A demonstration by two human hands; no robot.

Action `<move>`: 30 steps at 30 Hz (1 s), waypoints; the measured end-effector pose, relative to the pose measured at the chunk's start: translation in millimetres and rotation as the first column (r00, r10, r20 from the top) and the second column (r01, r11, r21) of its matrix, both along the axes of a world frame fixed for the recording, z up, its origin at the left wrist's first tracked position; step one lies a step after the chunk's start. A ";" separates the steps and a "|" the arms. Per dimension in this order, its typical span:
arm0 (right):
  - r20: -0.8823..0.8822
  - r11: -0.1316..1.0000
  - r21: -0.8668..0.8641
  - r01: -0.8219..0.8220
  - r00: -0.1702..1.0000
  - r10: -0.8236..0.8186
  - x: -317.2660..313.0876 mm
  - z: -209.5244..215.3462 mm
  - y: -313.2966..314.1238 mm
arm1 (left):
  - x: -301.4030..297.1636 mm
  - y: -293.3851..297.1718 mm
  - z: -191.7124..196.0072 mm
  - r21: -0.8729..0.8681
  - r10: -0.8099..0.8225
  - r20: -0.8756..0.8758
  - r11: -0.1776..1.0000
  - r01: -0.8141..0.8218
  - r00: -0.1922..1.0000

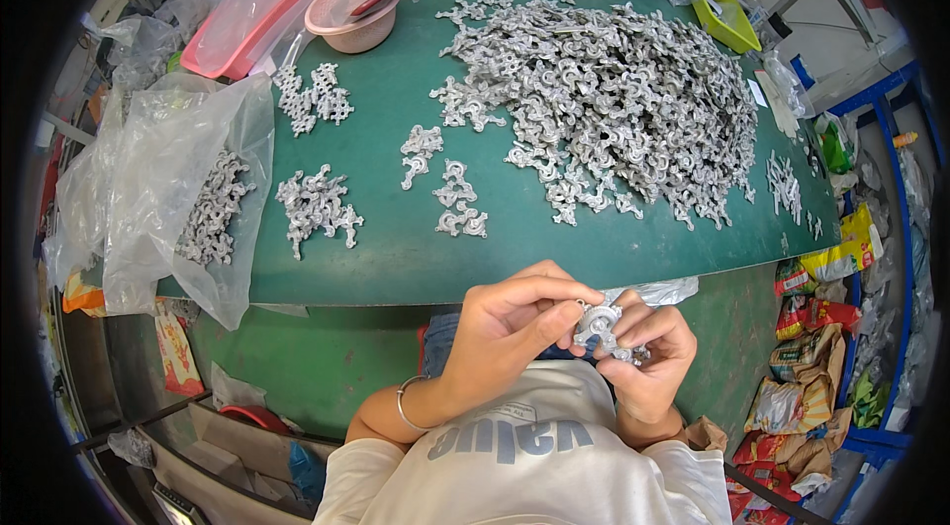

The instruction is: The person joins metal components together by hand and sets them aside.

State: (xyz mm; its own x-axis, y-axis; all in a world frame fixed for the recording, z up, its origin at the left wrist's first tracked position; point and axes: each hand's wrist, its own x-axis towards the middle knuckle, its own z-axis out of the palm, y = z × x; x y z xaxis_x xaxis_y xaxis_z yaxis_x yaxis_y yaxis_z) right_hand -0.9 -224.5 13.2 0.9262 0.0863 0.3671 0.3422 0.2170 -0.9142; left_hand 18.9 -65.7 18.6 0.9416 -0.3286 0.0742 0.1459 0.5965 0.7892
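Observation:
Close to my body, below the table's near edge, my left hand (505, 329) and my right hand (655, 355) meet around a small silver-grey cast metal part (597, 324). Its round, ring-like body faces up between the fingertips. The left thumb and fingers pinch it from one side. My right fingers close on its other side and partly cover it. On the green table (386, 258) beyond lies a large heap of similar metal parts (623, 99). Small groups of the parts (317, 208) sit nearer the left.
A clear plastic bag (148, 189) holding metal parts hangs over the table's left edge. Behind it are a pink tray (237, 30) and a round pink basket (351, 25) with a red-handled tool. A yellow-green bin (727, 20) stands far right. Colourful sacks (792, 406) line the right side.

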 end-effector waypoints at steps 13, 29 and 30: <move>-0.031 0.997 -0.003 -0.083 0.996 0.083 -6.0 0.4 10.3 | 4.4 -2.9 6.1 -0.048 -0.072 -0.133 0.997 0.067 0.988; 0.003 0.997 -0.054 -0.048 0.999 0.048 -4.9 -2.0 9.3 | 4.7 -3.4 3.0 -0.071 -0.061 -0.102 0.996 0.054 0.993; 0.004 0.997 -0.054 -0.048 0.999 0.048 -5.3 -1.9 9.3 | 4.6 -3.2 2.9 -0.070 -0.062 -0.103 0.996 0.055 0.993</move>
State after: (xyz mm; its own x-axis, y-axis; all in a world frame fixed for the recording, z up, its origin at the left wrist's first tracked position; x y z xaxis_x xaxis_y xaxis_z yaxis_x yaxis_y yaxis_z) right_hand -6.1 -215.2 11.3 0.9188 0.1501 0.3652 0.3370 0.1837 -0.9234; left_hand 23.5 -68.9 21.6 0.9246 -0.3809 -0.0004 0.2620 0.6353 0.7265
